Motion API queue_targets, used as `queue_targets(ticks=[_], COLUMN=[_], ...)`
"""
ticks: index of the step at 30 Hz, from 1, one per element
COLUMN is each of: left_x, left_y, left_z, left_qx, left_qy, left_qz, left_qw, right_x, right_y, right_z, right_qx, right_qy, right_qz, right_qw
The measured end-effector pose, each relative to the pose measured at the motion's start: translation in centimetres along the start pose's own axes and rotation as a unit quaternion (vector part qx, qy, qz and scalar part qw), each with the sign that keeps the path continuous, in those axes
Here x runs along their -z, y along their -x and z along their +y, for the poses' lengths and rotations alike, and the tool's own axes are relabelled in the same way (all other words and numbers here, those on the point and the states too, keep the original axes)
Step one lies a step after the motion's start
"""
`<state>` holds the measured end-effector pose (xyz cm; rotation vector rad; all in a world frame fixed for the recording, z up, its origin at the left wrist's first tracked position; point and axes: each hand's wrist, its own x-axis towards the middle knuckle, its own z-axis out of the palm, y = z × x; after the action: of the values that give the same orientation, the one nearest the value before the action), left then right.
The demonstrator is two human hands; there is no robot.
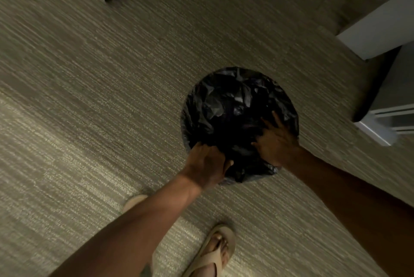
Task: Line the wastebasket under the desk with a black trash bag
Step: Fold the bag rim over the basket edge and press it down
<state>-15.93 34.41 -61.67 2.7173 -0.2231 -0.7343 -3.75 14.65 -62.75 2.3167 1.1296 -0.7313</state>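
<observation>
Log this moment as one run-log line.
stage: seating bag | left hand: gripping black trash bag at near rim | right hand: pressing inside wastebasket | location: carpet

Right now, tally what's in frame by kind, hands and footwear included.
Hands: 2, left hand and right hand
Trash bag: 1, black trash bag
Wastebasket: 1, wastebasket, mostly covered by the bag
Sandals: 2, and
Total: 6
</observation>
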Motion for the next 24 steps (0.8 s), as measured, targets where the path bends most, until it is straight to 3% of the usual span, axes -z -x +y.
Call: queue_targets(ticks=[3,7,9,13,19,21,24], left_x=[1.4,3.9,5.3,6.7,7.1,7.4,7.9], left_y=[-1.0,-4.0,-5.6,-8.0,-10.7,-10.8,-9.9], left_z=[0.5,0.8,0.3,-1.4,-4.1,-4.1,-2.7], left_qx=[-0.005,-0.040,-0.058,-0.072,-0.001,0.004,-0.014], left_qy=[-0.005,0.004,-0.022,-0.148,-0.203,-0.191,-0.194], left_qz=[0.023,0.106,0.065,-0.106,-0.092,-0.089,-0.069], left_qw=[1.000,0.994,0.996,0.981,0.975,0.978,0.978], right_x=[0.3,2.3,2.4,1.3,-0.7,-0.6,-0.2], right_y=[-0.4,-0.2,0.3,1.7,4.2,4.3,3.9], right_z=[0.2,-1.5,-2.7,-4.8,-6.5,-6.4,-5.7], right_qx=[-0.012,0.008,-0.010,-0.014,0.032,0.041,0.014], right_qy=[0.001,-0.056,-0.124,-0.224,-0.237,-0.246,-0.273], right_qz=[-0.026,0.140,0.176,0.127,-0.060,-0.030,0.110], right_qw=[1.000,0.988,0.976,0.966,0.969,0.968,0.955])
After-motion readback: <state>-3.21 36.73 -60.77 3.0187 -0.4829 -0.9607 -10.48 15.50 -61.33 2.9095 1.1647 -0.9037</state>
